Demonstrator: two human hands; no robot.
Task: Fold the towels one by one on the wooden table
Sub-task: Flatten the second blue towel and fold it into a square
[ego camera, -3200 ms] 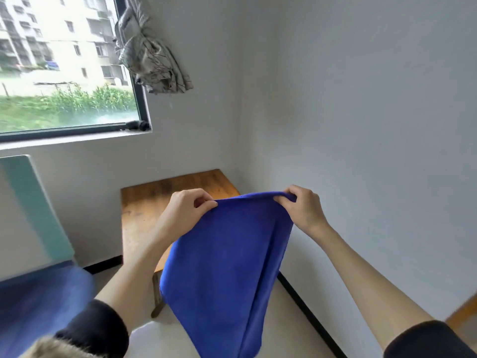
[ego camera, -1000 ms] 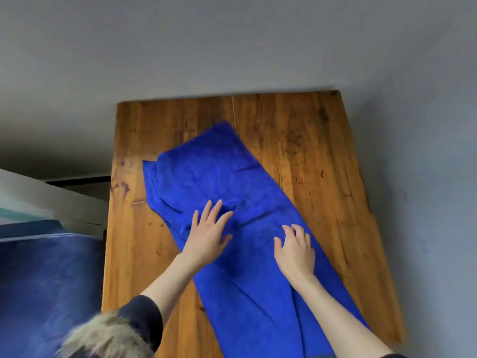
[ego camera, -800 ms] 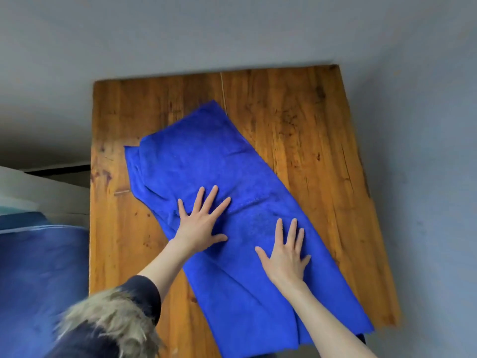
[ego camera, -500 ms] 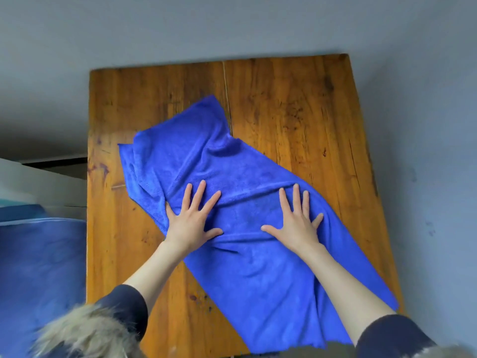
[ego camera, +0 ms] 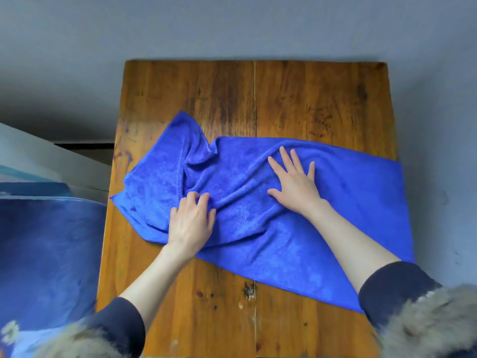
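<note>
On the wooden table a rumpled blue towel lies crosswise. Your right hand presses it flat, fingers spread. Your left hand rests on it, fingertips curled into the bunched cloth.

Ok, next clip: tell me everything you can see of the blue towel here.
The bright blue fleecy towel lies spread across the wooden table, unfolded, its long side running left to right. Its right end overhangs the table's right edge; its left end is bunched into ridges and wrinkles. The right hand presses flat on its middle with straight fingers. The left hand rests on the rumpled left part, fingers curled into the cloth. Nothing else touches it.
</note>
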